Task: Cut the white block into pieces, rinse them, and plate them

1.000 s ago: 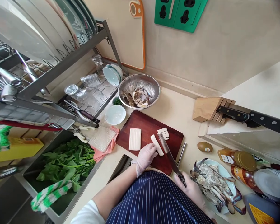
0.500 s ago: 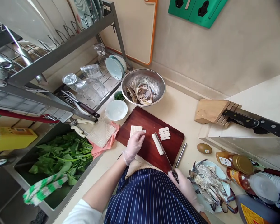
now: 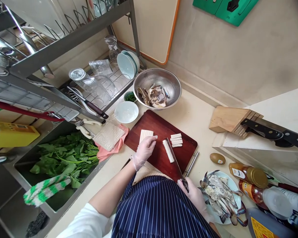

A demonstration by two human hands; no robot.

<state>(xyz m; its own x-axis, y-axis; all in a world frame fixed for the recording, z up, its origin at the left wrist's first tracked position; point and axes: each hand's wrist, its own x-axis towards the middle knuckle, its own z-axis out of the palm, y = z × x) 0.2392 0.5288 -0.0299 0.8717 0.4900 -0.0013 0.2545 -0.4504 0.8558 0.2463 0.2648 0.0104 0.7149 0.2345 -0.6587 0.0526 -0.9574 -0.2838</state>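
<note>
My gloved left hand (image 3: 145, 150) hovers over the left part of a dark red cutting board (image 3: 136, 129), fingers bent and tips together; whatever they hold, if anything, is hidden. Just beyond it lies a ridged white slab (image 3: 146, 135), partly covered by the hand. At the board's near right corner my gloved right hand (image 3: 194, 195) is closed around the dark handle of a knife (image 3: 175, 161). Its blade slants across the board along the right side of a white block (image 3: 168, 151). Several short white sticks (image 3: 176, 140) lie right of the blade.
Behind the board stands a steel colander (image 3: 172, 82) with fish pieces, beside a pale bowl (image 3: 126, 112). Leafy greens (image 3: 64, 155) fill the sink at left. To the right are a knife block (image 3: 228, 120), a kiwi (image 3: 217, 158), bottles and a plate of cut crab (image 3: 222, 191).
The camera view has shifted slightly. My left hand has moved a little, its fingertips now nearer the ridged slab's right side. The knife stays beside the white block.
</note>
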